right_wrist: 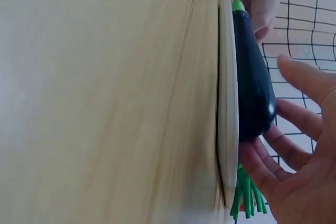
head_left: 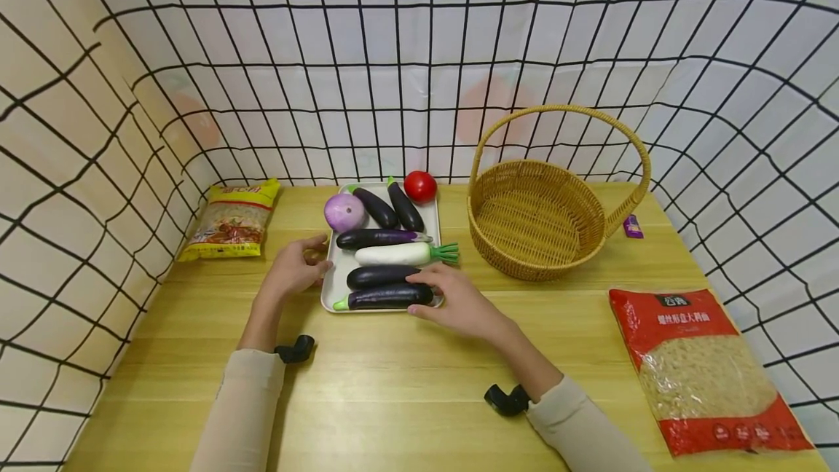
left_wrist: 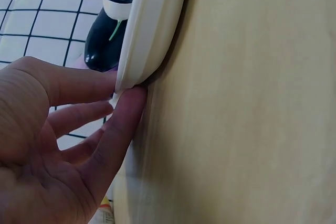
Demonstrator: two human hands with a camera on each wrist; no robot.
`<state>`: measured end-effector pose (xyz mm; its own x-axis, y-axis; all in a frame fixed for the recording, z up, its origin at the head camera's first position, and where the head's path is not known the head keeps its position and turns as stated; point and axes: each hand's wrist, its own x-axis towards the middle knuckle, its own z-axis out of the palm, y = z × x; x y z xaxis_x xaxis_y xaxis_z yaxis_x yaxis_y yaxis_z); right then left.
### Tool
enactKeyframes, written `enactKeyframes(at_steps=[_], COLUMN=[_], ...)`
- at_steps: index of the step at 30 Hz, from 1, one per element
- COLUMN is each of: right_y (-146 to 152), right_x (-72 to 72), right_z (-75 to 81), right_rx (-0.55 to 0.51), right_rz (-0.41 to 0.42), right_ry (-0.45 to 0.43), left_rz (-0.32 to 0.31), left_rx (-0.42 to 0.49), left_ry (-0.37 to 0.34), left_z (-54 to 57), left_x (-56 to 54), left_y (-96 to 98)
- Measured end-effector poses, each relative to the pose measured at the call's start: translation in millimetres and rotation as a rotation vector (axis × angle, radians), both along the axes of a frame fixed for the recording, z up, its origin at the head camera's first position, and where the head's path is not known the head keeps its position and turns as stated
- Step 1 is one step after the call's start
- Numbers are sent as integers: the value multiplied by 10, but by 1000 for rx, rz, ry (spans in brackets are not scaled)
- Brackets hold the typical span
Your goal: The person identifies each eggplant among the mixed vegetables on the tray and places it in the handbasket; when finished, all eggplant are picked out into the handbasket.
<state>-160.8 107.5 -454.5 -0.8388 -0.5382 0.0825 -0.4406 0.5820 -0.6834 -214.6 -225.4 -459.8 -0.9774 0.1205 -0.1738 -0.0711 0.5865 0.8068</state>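
Note:
A white tray (head_left: pixel 334 286) holds several dark eggplants, a white radish (head_left: pixel 393 254) with green leaves, a round purple vegetable (head_left: pixel 344 213) and a red tomato (head_left: pixel 420 186). My left hand (head_left: pixel 291 268) pinches the tray's left rim; in the left wrist view the thumb lies at its upper edge and a fingertip beneath. At the tray's front right corner is my right hand (head_left: pixel 465 304), its fingers touching the blunt end of the front eggplant (head_left: pixel 390 297). In the right wrist view the thumb stands apart from that eggplant (right_wrist: pixel 254 77).
Right of the tray stands a wicker basket (head_left: pixel 537 264) with a tall handle. A red pasta bag (head_left: pixel 708 377) lies at front right, a small purple packet (head_left: pixel 632 226) behind it. At back left lies a yellow food bag (head_left: pixel 232 221). Black wire grid (head_left: pixel 429 64) borders the table.

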Motion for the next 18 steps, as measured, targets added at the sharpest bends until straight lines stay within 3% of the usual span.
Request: enactKeyframes(at_steps=[18], right_y=[-42], right_x=[-7], right_z=[-39], right_rx=[60], right_rz=[-7], right_ry=[15], left_rz=[-16], left_rx=[-34], left_ry=[9], left_z=[-59], left_x=[-17], left_y=[-7])
